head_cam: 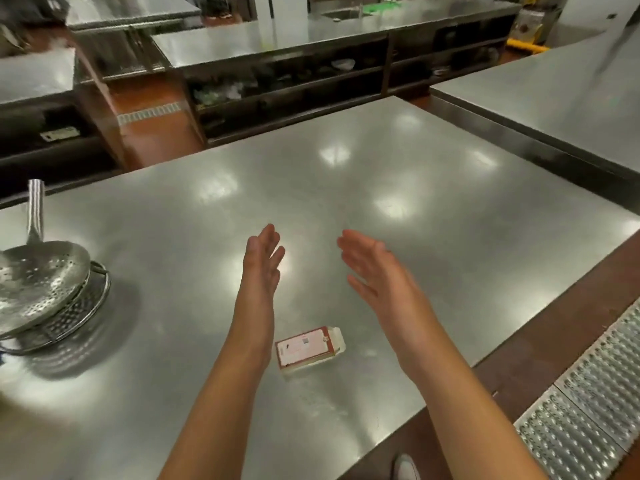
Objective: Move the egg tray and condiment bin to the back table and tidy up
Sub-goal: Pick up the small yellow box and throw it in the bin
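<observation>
1. Left hand [262,256] and right hand [372,265] hover mid-frame, fingers straight, holding nothing
2. Egg tray and condiment bin are not visible; eggs are probably fragile, so lift from beneath
3. Small carton [309,348] lies at lower centre on the slick steel table [450,202]; perforated skimmer [41,282] at left

Both forearms reach forward, left grip [262,258] and right grip [372,268] empty, fingers straight, palms facing.
</observation>
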`<state>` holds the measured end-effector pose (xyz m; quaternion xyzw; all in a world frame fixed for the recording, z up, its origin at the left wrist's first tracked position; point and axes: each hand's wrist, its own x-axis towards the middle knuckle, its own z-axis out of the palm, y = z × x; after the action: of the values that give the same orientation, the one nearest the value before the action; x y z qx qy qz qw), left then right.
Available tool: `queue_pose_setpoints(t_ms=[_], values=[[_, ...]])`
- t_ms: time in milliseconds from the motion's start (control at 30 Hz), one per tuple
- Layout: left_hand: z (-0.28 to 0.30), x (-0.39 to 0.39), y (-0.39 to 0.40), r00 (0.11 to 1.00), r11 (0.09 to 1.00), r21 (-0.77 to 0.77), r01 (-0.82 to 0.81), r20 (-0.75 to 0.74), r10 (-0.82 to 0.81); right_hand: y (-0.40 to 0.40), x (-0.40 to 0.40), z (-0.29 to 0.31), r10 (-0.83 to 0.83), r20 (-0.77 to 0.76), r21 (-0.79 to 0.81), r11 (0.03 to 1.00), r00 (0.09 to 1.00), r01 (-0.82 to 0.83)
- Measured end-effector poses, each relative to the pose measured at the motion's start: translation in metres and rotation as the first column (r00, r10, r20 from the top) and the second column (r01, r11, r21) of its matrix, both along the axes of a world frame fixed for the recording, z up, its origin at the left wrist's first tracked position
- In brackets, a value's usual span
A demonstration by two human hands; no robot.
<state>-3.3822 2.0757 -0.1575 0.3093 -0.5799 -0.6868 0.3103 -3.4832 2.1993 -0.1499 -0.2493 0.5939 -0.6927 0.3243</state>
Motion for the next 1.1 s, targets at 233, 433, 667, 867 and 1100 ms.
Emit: queue_pose_setpoints(t_ms=[233, 433, 667, 867, 1100], values=[[0.004, -0.005, -0.012, 0.974, 0.975, -0.028, -0.221, 0.036, 0.222, -0.039, -0.032, 0.002, 0.223, 0.021, -0.011, 0.975, 0.974, -0.223], [0.011, -0.021, -0.001, 0.921, 0.921, -0.047, -0.387, 0.022, 0.388, -0.066, -0.065, 0.015, 0.415, -0.001, -0.006, 0.910, 0.910, -0.415], [-0.009, -0.004, 0.022, 0.822, 0.825, -0.008, -0.564, 0.092, 0.563, -0.080, -0.069, -0.009, 0.537, 0.086, 0.034, 0.840, 0.839, -0.541], [-0.022, 0.026, 0.024, 0.757, 0.765, -0.003, -0.644, 0.140, 0.638, -0.097, -0.045, -0.013, 0.610, 0.098, 0.071, 0.784, 0.786, -0.617], [-0.053, 0.021, 0.021, 0.798, 0.803, 0.071, -0.592, 0.193, 0.571, -0.087, -0.043, -0.036, 0.574, 0.118, 0.168, 0.792, 0.810, -0.586]])
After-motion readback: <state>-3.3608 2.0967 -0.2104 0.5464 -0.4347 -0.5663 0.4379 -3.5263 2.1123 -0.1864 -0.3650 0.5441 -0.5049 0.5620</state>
